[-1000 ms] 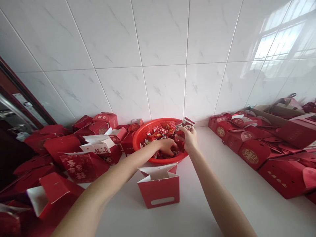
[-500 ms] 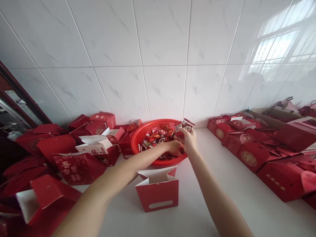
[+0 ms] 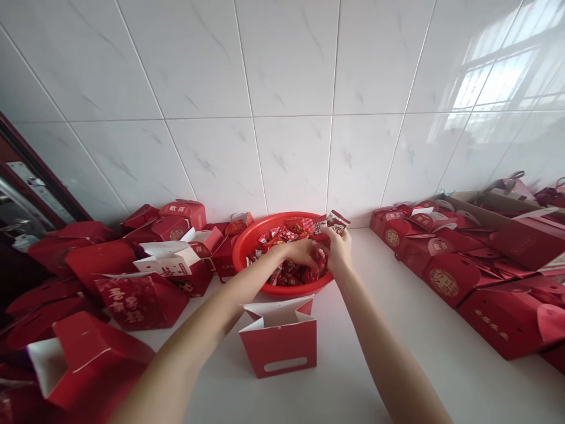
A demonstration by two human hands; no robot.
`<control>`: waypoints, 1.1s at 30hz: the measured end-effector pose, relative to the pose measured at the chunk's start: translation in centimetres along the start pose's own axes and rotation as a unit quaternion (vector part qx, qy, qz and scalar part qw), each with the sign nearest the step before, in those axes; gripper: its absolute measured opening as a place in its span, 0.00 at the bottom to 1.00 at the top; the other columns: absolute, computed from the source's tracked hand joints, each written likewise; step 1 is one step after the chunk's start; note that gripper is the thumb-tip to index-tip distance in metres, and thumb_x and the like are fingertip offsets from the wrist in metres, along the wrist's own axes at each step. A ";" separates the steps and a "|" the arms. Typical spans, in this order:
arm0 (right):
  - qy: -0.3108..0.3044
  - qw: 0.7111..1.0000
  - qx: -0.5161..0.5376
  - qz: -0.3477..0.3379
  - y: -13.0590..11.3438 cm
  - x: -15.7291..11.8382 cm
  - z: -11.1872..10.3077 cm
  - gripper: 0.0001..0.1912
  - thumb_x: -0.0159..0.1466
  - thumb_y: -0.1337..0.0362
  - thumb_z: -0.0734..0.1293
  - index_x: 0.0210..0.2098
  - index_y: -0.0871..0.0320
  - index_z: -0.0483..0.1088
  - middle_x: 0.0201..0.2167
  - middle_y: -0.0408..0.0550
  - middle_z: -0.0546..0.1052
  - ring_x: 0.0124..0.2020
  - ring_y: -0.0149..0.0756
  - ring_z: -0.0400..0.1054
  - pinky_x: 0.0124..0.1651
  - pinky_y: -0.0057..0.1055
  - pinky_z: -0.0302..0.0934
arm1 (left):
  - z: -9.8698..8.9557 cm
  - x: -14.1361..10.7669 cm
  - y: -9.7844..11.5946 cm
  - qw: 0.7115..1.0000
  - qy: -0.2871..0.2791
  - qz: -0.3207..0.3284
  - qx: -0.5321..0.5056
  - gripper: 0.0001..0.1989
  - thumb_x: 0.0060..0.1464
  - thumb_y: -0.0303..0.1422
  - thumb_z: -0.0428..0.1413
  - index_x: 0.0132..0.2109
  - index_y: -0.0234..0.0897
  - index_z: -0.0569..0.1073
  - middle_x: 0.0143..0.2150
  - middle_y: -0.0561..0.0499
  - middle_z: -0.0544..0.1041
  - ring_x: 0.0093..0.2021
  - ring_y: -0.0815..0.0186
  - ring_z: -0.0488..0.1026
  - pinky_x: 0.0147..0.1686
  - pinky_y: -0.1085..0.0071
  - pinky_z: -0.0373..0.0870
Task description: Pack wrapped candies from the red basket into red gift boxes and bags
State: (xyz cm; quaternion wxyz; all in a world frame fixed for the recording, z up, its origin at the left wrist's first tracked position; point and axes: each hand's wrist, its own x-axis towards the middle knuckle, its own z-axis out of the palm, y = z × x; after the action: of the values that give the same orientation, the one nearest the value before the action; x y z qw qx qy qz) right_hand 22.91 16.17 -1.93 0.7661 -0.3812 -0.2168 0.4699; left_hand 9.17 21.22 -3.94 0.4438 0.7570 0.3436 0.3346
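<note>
Over the right half of a red plastic basket [image 3: 241, 253] full of wrapped candies [image 3: 282, 235], my left hand [image 3: 303, 251] has its fingers closed around red-wrapped candy [image 3: 315, 263]. My right hand [image 3: 341, 248] grips several small printed snack packets [image 3: 338, 221] at the basket's right rim, and their tops stick up above the fingers. Both hands are close together, and their fingertips partly hide what they hold. In front of the basket, between my forearms, a red paper gift box [image 3: 282, 347] stands upright with its top open and its white inside showing.
Red gift boxes crowd the left side, among them an open white-topped box [image 3: 170, 262] and a tilted box [image 3: 101, 359] near my left forearm. Along the right side runs a row of closed red boxes [image 3: 445, 282]. A white tiled wall [image 3: 291, 165] rises behind the basket.
My left hand has lifted slightly out of the candies and shifted a little left, with red-wrapped candy now showing at its fingers. My right hand has stayed nearly in place with its packets.
</note>
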 end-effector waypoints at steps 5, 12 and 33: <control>0.010 1.000 0.001 0.005 -0.5 -0.4 0.3 0.13 0.47 0.67 0.72 0.30 0.54 0.67 0.25 0.37 0.77 0.26 0.33 0.74 0.24 0.26 0.71 | -1.9 2.9 1.0 0.999 0.031 -0.042 0.001 0.17 0.65 0.39 0.57 0.56 0.35 0.73 0.56 0.44 0.74 0.51 0.56 0.75 0.49 0.56 0.76; -0.003 1.000 -0.005 0.008 -0.5 -0.5 0.2 0.13 0.47 0.67 0.72 0.31 0.55 0.68 0.26 0.38 0.77 0.28 0.34 0.74 0.24 0.26 0.71 | -4.1 2.6 1.0 0.991 0.070 -0.111 0.009 0.15 0.62 0.41 0.59 0.49 0.34 0.75 0.46 0.47 0.78 0.42 0.60 0.77 0.41 0.62 0.77; -0.084 0.995 -0.013 0.053 0.0 -0.2 -0.2 0.12 0.43 0.68 0.74 0.27 0.56 0.71 0.27 0.40 0.75 0.33 0.35 0.71 0.30 0.32 0.77 | -4.8 1.6 1.2 0.978 0.130 -0.030 -0.159 0.24 0.45 0.38 0.68 0.50 0.41 0.75 0.39 0.50 0.81 0.43 0.59 0.77 0.44 0.65 0.71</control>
State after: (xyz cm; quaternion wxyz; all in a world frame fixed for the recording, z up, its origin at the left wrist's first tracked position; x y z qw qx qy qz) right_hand 23.02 15.94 -2.04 0.7142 -0.3611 -0.2659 0.5375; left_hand 6.37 24.17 -0.66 0.5203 0.6159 0.3634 0.4668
